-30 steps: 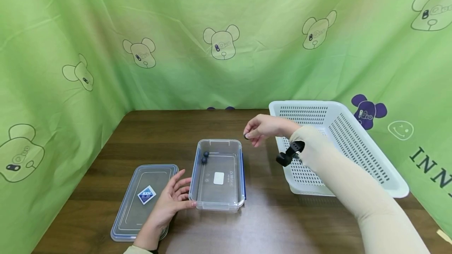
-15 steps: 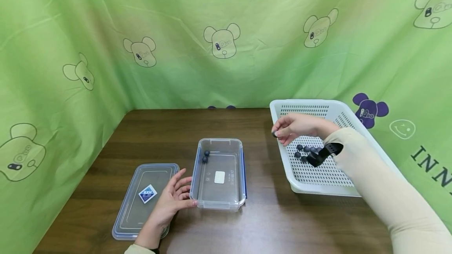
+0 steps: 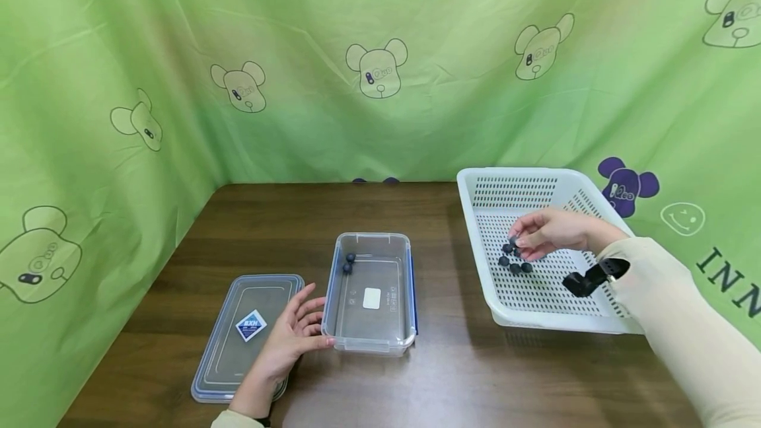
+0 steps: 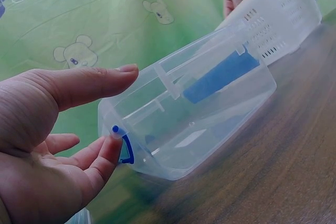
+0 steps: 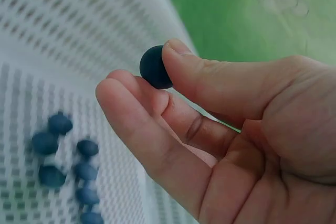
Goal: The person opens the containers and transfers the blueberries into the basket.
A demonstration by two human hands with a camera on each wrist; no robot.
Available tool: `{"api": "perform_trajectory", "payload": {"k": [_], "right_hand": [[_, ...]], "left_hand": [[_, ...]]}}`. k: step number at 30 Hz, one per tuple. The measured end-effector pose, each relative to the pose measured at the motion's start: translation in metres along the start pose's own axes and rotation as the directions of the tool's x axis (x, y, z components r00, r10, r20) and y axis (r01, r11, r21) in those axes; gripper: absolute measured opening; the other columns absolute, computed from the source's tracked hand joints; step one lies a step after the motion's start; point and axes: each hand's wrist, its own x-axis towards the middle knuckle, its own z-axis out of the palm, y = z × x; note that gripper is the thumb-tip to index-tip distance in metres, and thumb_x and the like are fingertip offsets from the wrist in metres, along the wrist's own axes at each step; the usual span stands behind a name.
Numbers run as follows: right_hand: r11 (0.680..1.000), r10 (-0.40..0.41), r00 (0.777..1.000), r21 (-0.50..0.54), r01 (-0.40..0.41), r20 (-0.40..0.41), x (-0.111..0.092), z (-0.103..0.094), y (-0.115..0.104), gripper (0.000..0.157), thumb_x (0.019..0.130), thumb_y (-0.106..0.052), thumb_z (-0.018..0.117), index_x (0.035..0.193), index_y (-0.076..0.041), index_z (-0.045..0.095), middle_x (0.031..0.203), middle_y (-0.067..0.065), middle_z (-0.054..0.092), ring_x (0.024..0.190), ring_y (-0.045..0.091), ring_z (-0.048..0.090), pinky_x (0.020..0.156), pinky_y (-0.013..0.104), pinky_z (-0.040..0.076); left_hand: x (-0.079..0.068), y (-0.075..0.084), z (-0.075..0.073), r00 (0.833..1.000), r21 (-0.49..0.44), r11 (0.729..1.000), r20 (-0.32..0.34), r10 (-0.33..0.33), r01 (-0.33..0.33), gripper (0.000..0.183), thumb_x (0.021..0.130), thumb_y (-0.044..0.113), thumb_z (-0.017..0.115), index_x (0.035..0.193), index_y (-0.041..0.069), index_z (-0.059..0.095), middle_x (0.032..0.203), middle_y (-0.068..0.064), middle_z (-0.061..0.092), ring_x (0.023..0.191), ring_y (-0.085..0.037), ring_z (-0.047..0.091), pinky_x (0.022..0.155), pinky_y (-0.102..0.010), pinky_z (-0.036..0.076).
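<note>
My right hand [image 3: 553,230] is inside the white basket [image 3: 480,276], pinching a dark blueberry [image 5: 153,67] between thumb and fingers. Several more blueberries [image 5: 86,171] lie on the basket's slotted floor below that hand. My left hand [image 3: 291,335] rests against the left side of a clear plastic food container [image 3: 380,342], its thumb near the front corner. In the left wrist view its fingers are loosely bent, with a fingertip at the blue clip [image 4: 127,149]. Two blueberries [image 3: 349,263] sit at the back left inside the container.
A clear lid [image 3: 222,355] with a blue rim and a diamond sticker lies left of the container, partly under my left forearm. Brown wooden table [image 3: 452,382] lies under everything. A green patterned curtain [image 3: 309,137] encloses the back and sides.
My right hand has moved right, from beside the container into the basket, with the blueberry still pinched. The left hand and the container's two blueberries stay put.
</note>
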Motion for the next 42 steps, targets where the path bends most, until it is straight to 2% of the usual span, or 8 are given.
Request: {"api": "perform_trajectory", "payload": {"k": [5, 12, 18, 25, 32, 42], "right_hand": [[0.996, 0.086, 0.995, 0.044, -0.084, -0.056, -0.007, -0.009, 0.020, 0.013, 0.095, 0.005, 0.058, 0.106, 0.001, 0.061, 0.090, 0.010, 0.064, 0.083, 0.020, 0.067, 0.083, 0.038, 0.058], [0.986, 0.160, 0.985, 0.059, -0.156, -0.072, -0.008, -0.015, 0.044, 0.013, 0.094, 0.006, 0.056, 0.107, 0.005, 0.060, 0.088, 0.011, 0.064, 0.083, 0.021, 0.066, 0.083, 0.040, 0.057], [0.970, 0.241, 0.962, 0.037, -0.239, -0.129, -0.006, -0.014, 0.057, 0.011, 0.094, 0.007, 0.057, 0.105, 0.006, 0.058, 0.084, 0.011, 0.062, 0.081, 0.021, 0.065, 0.078, 0.038, 0.059], [0.943, 0.329, 0.924, 0.023, -0.331, -0.196, -0.002, -0.009, 0.065, 0.005, 0.095, 0.006, 0.058, 0.099, 0.003, 0.059, 0.078, 0.012, 0.064, 0.072, 0.020, 0.067, 0.070, 0.033, 0.059], [0.933, 0.349, 0.915, -0.020, -0.360, -0.204, 0.000, -0.008, 0.065, 0.007, 0.095, 0.002, 0.060, 0.101, 0.006, 0.059, 0.076, 0.010, 0.062, 0.068, 0.018, 0.066, 0.067, 0.032, 0.059], [0.929, 0.362, 0.908, -0.001, -0.371, -0.209, 0.001, -0.009, 0.065, 0.008, 0.094, 0.003, 0.061, 0.102, 0.003, 0.061, 0.075, 0.010, 0.062, 0.067, 0.018, 0.066, 0.067, 0.033, 0.059]], "left_hand": [[0.001, 0.000, 0.000, 1.000, 0.003, 1.000, -0.001, -0.002, 0.002, 0.105, 0.069, -0.018, 0.080, 0.152, -0.010, 0.017, 0.136, -0.028, 0.047, 0.102, -0.017, 0.058, 0.085, -0.024, 0.052], [0.000, 0.000, 0.000, 1.000, 0.001, 1.000, -0.005, -0.015, 0.015, 0.105, 0.069, -0.019, 0.079, 0.153, -0.009, 0.017, 0.136, -0.028, 0.047, 0.102, -0.017, 0.058, 0.084, -0.024, 0.052], [-0.001, 0.001, 0.000, 1.000, -0.002, 1.000, -0.007, -0.019, 0.019, 0.105, 0.069, -0.018, 0.080, 0.153, -0.008, 0.017, 0.136, -0.027, 0.047, 0.102, -0.017, 0.058, 0.084, -0.025, 0.052], [-0.001, 0.000, 0.000, 1.000, 0.003, 1.000, -0.011, -0.018, 0.018, 0.105, 0.068, -0.017, 0.081, 0.152, -0.009, 0.018, 0.135, -0.028, 0.048, 0.102, -0.018, 0.058, 0.084, -0.024, 0.052], [0.000, 0.001, 0.000, 1.000, 0.005, 1.000, -0.004, -0.009, 0.009, 0.106, 0.069, -0.016, 0.081, 0.152, -0.009, 0.017, 0.136, -0.029, 0.047, 0.102, -0.018, 0.058, 0.085, -0.024, 0.052], [0.000, 0.001, 0.000, 1.000, 0.005, 1.000, -0.005, -0.020, 0.020, 0.106, 0.069, -0.016, 0.081, 0.152, -0.009, 0.016, 0.136, -0.028, 0.047, 0.103, -0.018, 0.057, 0.085, -0.024, 0.052]]}}
